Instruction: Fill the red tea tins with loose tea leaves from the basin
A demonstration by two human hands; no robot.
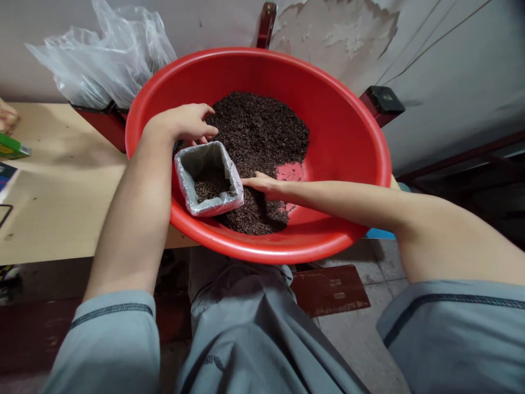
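Observation:
A big red plastic basin (pixel 348 137) rests in front of me and holds a heap of dark loose tea leaves (pixel 262 131). Inside it stands a small box lined with a silvery bag (pixel 208 178), partly filled with the same leaves. My left hand (pixel 184 123) curls over the far rim of the bag, fingers bent and pinching its edge. My right hand (pixel 264 185) lies low in the leaves against the bag's right side, its fingers together and partly buried.
A pale wooden table (pixel 61 180) runs to the left, with a clear plastic bag (pixel 106 60) at its back and a green packet (pixel 12 146) at the left edge. A peeling wall stands behind. My grey trousers (pixel 246 328) are below the basin.

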